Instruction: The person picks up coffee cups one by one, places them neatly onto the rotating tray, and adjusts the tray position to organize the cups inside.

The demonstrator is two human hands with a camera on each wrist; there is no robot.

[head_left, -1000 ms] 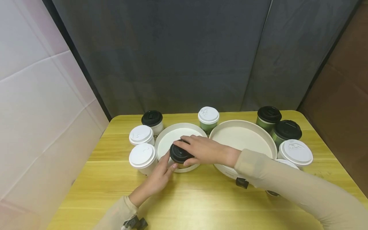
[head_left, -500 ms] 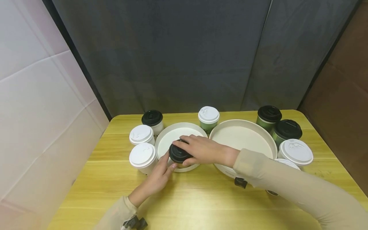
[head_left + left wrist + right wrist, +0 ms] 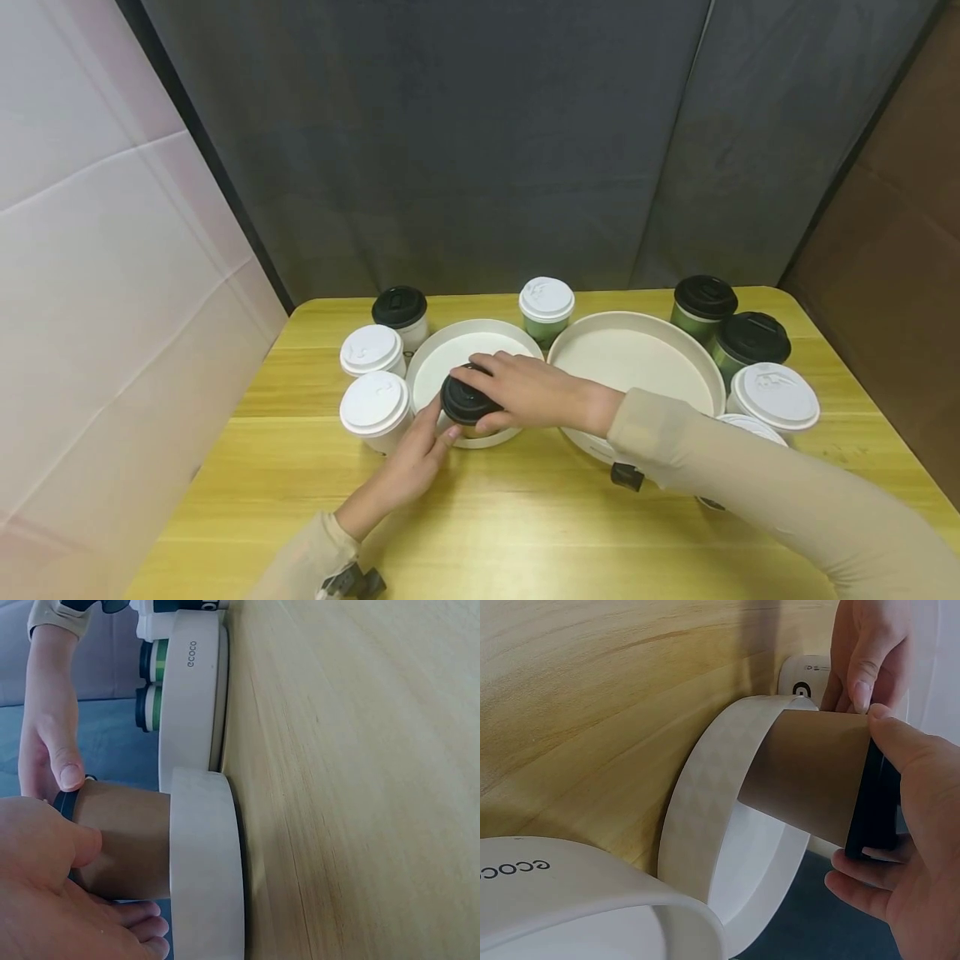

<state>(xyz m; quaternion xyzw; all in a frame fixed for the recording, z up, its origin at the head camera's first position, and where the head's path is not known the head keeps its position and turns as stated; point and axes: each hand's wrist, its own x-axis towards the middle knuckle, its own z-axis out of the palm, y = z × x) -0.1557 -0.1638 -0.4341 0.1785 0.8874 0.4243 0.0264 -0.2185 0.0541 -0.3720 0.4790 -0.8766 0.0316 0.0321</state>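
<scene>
A brown paper coffee cup (image 3: 124,836) with a black lid (image 3: 467,406) stands upright on the smaller, left-hand round white tray (image 3: 480,335). My right hand (image 3: 534,390) grips the lid from above, its thumb at the near edge and its fingers over the far side. Low on the left, my left hand (image 3: 408,468) holds the cup's side, with the thumb in front and the other fingers behind it. In the right wrist view the cup wall (image 3: 810,765) shows plainly between the tray and the lid.
A larger cream tray (image 3: 630,358) stands right of the small one. White-lidded cups (image 3: 372,403) and a black-lidded cup (image 3: 399,308) line the left. A green cup (image 3: 546,310) stands behind the trays. Several cups, including a black-lidded green one (image 3: 752,340), stand right, partly behind my sleeve.
The cup and my right hand have shifted very slightly left over the small tray. Both hands keep the same hold.
</scene>
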